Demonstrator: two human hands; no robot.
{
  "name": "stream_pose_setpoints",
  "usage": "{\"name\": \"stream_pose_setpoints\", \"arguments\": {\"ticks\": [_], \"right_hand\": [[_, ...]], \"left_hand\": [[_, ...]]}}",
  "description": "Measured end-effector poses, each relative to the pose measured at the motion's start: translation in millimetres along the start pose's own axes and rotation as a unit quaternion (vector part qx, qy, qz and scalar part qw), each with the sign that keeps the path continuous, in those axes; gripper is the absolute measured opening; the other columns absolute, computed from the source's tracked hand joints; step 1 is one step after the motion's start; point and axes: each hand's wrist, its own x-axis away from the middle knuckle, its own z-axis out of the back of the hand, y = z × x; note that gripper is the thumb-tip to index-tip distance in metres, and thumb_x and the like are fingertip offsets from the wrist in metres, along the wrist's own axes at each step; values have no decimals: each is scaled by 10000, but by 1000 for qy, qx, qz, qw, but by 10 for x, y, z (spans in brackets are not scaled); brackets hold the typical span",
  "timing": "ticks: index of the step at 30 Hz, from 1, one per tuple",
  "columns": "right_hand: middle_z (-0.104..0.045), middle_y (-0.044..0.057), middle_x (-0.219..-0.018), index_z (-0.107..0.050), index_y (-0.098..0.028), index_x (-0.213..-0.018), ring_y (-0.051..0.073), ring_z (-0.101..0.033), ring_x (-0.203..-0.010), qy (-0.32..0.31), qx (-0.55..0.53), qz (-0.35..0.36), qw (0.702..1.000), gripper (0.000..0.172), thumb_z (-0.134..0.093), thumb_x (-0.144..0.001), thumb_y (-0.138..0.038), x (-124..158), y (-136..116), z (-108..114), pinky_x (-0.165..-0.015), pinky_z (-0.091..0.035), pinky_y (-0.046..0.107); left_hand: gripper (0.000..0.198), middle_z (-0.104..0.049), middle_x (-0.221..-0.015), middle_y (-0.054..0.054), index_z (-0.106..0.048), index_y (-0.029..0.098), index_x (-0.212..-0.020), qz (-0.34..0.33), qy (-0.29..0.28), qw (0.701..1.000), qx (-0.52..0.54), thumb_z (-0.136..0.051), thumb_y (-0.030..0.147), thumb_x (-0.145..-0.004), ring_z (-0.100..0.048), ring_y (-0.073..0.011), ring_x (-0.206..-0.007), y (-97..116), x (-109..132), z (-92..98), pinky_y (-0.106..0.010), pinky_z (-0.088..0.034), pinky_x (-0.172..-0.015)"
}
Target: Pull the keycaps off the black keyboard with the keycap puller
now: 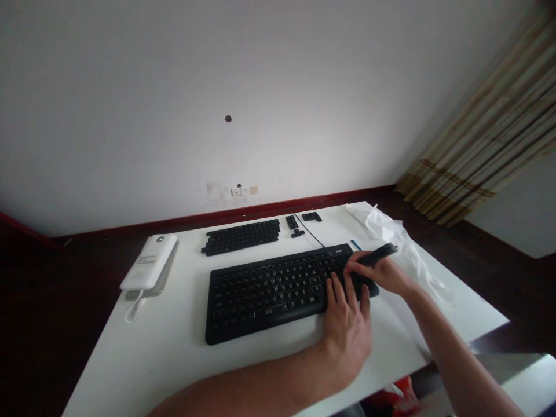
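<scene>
A black keyboard (264,298) with its keycaps off over most of the board lies in front of me on the white table. My left hand (347,318) rests on its right part, fingers stretched out and spread over the number pad area. Just beyond it, my right hand (384,272) is closed round a slim black tool (377,255), whose far end sticks out to the right and looks split or bristled; its exact kind is unclear. The right fingertips are down at the number pad, where the tool's working end is hidden.
Removed black keycaps (243,236) lie in rows behind the keyboard, with smaller groups (311,216) farther right. A thin blue tool (356,245) and a crumpled white plastic bag (386,229) are at the right. A white power bank (150,263) lies on a flat device at the left.
</scene>
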Motion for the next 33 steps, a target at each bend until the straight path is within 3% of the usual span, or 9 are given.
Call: {"name": "stream_pose_setpoints", "arguments": {"ticks": [4, 9, 12, 16, 22, 26, 33], "right_hand": [[-789, 76, -865, -795, -218, -855, 247, -690, -769, -11, -52, 14, 998, 490, -710, -845, -700, 17, 21, 22, -713, -587, 360], [-775, 56, -817, -769, -222, -843, 205, -660, -703, 20, -45, 18, 999, 416, -711, -881, -632, -36, -2, -28, -673, -563, 335], [-769, 55, -775, -765, -215, -816, 208, -662, -685, 63, -56, 7, 996, 429, -732, -853, -641, -75, -47, -72, -663, -566, 344], [-763, 67, -727, -767, -221, -754, 232, -683, -677, 147, -105, -7, 984, 486, -749, -800, -704, -86, -51, -117, -660, -583, 370], [-760, 81, -727, -755, -196, -741, 226, -695, -672, 225, -165, -33, 960, 500, -790, -778, -693, -51, 132, -162, -604, -551, 326], [-763, 80, -723, -755, -193, -766, 225, -701, -665, 225, -158, -42, 960, 487, -783, -800, -678, -58, 229, -178, -571, -524, 314], [-776, 76, -743, -751, -189, -817, 230, -708, -668, 216, -126, -63, 966, 476, -757, -836, -665, -67, 292, -188, -582, -513, 324]], "left_hand": [[589, -497, -1583, -187, -553, 168, -1533, -3, -6, 1000, 5, -512, 354, -975, -476, -441, -1437, -6, -17, 31, -611, -403, -1163], [620, -515, -1582, -113, -537, 248, -1546, 8, -3, 1000, -16, -522, 434, -955, -443, -424, -1447, 4, -5, 7, -630, -384, -1171], [630, -493, -1591, -140, -542, 229, -1534, 6, -1, 1000, -10, -584, 411, -933, -439, -441, -1430, -3, -6, 26, -636, -390, -1144], [578, -448, -1592, -157, -554, 205, -1498, -9, -3, 999, 44, -630, 360, -946, -466, -407, -1367, -104, -79, 125, -551, -444, -1097], [422, -563, -1349, -92, -637, 339, -1348, -28, -23, 988, 148, -667, 361, -927, -515, -309, -1167, -422, -302, 180, -469, -506, -960], [411, -585, -1264, -64, -670, 357, -1289, -41, -37, 980, 192, -723, 383, -882, -508, -298, -1149, -524, -382, 125, -455, -492, -959], [494, -575, -1276, -54, -637, 360, -1339, -37, -35, 972, 229, -747, 338, -858, -517, -282, -1177, -516, -395, 73, -446, -484, -982]]}}
